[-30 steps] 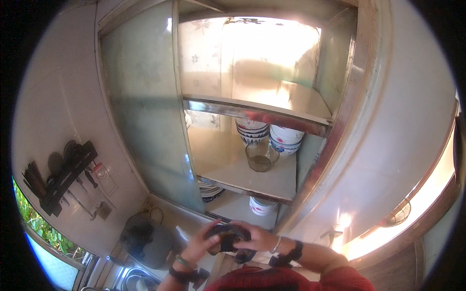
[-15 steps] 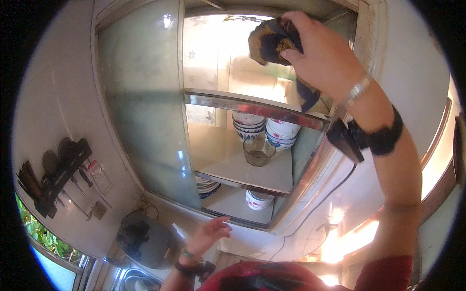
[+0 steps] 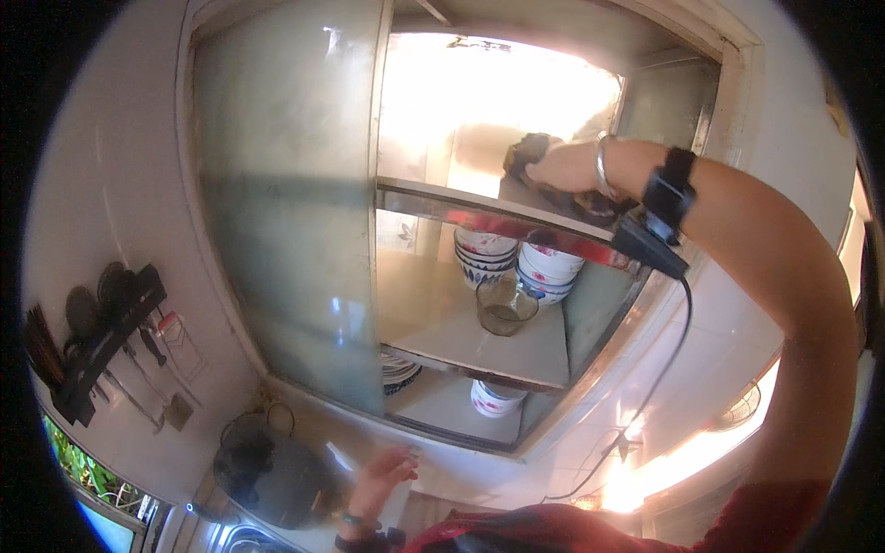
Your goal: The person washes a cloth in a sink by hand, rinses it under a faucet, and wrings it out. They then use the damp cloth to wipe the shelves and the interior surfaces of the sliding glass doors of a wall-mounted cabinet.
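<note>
My right hand (image 3: pixel 564 167) is closed on a dark cloth with tan patches (image 3: pixel 525 155), inside the upper compartment of a wall cabinet. The cloth is low, at the top shelf's surface (image 3: pixel 493 195), and part of it trails below the wrist. My left hand (image 3: pixel 383 472) is empty, its fingers loosely bent and apart, below the cabinet's lower edge. On the middle shelf stand two stacks of patterned bowls (image 3: pixel 550 267) and a clear glass bowl (image 3: pixel 507 306).
A frosted sliding door (image 3: pixel 286 203) covers the cabinet's left side. Plates (image 3: pixel 399 370) and white bowls (image 3: pixel 496 398) sit on the bottom shelf. A dark appliance (image 3: pixel 277 475) stands on the counter. Utensils hang from a black rack (image 3: pixel 109 341). A black cable (image 3: pixel 678 346) hangs near my right arm.
My right hand has come down with the cloth, from high in the upper compartment to its shelf. My left hand has stayed low, shifting slightly. The view has shifted a little.
</note>
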Demonstrator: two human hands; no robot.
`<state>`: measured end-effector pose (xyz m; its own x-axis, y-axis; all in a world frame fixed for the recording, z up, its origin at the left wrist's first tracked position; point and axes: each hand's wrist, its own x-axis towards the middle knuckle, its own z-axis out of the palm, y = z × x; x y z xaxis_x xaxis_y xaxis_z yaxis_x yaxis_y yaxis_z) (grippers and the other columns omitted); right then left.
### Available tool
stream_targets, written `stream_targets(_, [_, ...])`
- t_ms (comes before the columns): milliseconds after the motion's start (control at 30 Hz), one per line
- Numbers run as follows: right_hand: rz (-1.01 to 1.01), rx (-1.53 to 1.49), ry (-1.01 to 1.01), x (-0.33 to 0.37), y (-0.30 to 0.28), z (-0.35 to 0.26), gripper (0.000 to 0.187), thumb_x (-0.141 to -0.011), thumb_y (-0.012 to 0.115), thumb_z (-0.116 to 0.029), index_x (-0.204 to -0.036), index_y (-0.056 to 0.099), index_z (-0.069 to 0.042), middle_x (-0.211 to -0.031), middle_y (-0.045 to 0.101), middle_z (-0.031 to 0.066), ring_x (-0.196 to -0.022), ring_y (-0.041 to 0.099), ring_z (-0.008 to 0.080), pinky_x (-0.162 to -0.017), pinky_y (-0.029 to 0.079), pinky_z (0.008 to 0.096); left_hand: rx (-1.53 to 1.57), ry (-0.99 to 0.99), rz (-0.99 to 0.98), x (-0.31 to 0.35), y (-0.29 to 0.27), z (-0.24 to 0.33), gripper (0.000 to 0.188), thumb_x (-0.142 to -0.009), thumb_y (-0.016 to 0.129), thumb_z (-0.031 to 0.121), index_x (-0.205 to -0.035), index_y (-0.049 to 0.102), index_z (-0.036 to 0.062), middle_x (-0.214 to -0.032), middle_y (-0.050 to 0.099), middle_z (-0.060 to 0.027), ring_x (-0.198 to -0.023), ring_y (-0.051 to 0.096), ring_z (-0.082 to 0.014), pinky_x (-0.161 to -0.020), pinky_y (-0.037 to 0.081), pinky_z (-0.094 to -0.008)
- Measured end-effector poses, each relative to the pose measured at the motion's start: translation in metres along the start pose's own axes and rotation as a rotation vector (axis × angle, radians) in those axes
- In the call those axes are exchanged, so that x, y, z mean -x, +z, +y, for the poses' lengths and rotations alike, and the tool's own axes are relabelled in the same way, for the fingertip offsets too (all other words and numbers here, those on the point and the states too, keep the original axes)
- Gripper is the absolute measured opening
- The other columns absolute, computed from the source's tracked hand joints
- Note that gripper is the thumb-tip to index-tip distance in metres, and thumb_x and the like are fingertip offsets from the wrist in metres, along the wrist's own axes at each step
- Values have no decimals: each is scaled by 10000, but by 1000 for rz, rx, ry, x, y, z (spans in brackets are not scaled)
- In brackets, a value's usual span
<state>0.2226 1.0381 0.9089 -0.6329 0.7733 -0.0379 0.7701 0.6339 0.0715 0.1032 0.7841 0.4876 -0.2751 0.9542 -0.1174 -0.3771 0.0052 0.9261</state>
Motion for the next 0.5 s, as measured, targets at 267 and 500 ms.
stream_targets(267, [-96,-520,183,-112,-9,-12,513,-847,508,-279,-1291,370,-63,-1332,343,142,-1162,359,270,-921,344,407,96,46,311,46,-32,-33,283,-826,595,74,-1082,538,-32,-909,615,-108,-785,609,-190,-708,512,-316])
stream_targets(500, [-56,-351,-219,-97,-14,-14,790,-685,629,-40,-1369,239,-97,-1218,456,188,-1040,515,326,-832,486,412,128,-50,457,64,-44,-41,281,-831,593,91,-1079,540,-32,-896,616,-104,-771,609,-186,-712,511,-310])
